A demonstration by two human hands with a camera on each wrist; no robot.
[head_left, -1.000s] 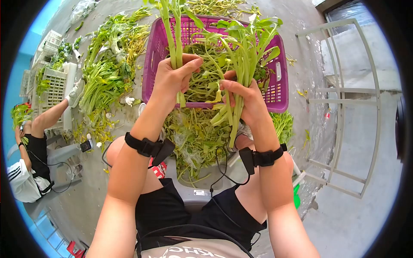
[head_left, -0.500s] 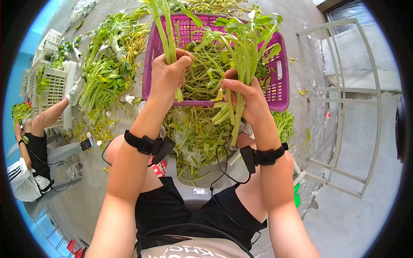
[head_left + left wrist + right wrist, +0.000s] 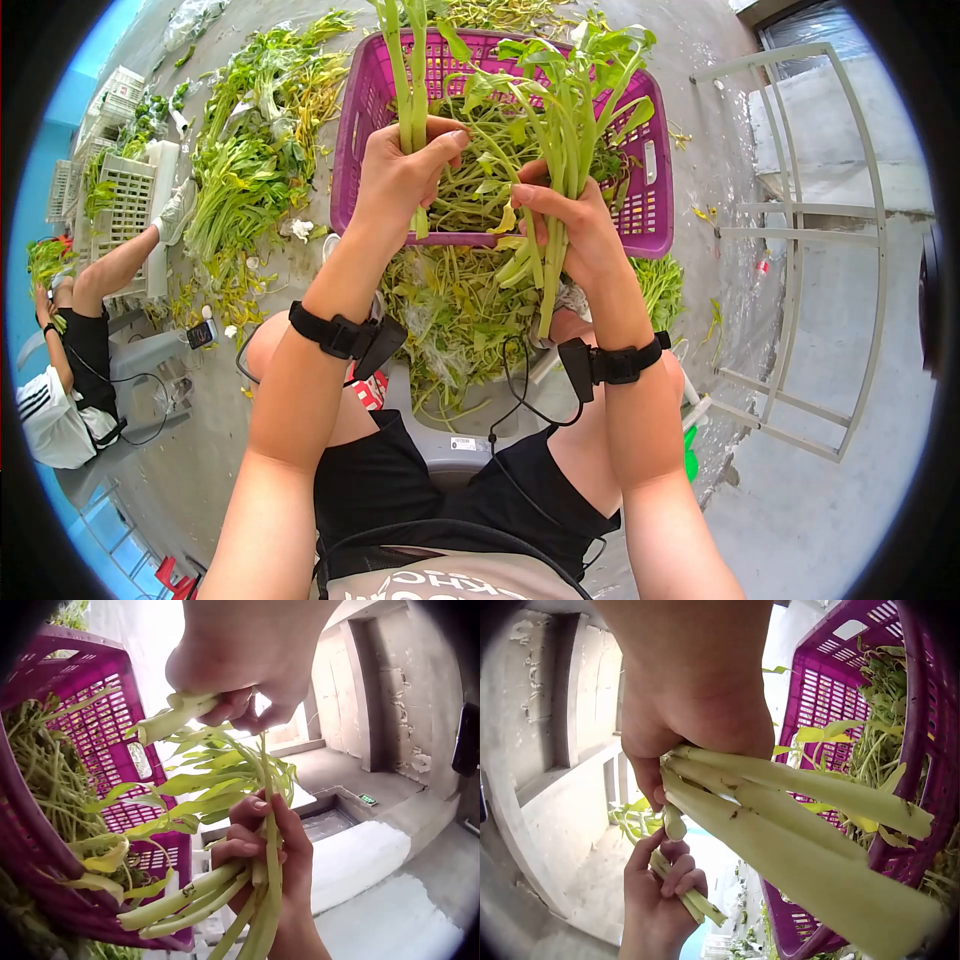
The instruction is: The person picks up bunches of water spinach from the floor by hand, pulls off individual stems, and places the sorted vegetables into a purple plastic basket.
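In the head view my left hand (image 3: 400, 180) grips a few thick green vegetable stalks (image 3: 408, 90), upright over the purple basket's near left side. Opposite it, my right hand (image 3: 580, 225) holds a fuller bunch of leafy greens (image 3: 570, 130), leaves up and cut ends down. The left wrist view has my left fingertips (image 3: 259, 720) at the top of a thin stem (image 3: 268, 772) that runs down into the right hand's bunch. Seen from the right wrist, pale cut stalk ends (image 3: 780, 825) jut from beneath my right hand, with my left hand (image 3: 664, 892) just below.
A purple basket (image 3: 655, 215) of stems stands in front. More trimmed greens (image 3: 450, 310) are heaped between it and my legs. A pile of leafy greens (image 3: 240, 180) lies on the left floor, near a seated person (image 3: 70, 380). A metal frame (image 3: 790, 240) is at right.
My left hand dipped slightly left with its stalks tilted, then came back right, and the stalks stand more upright now. The right hand and its bunch have barely moved.
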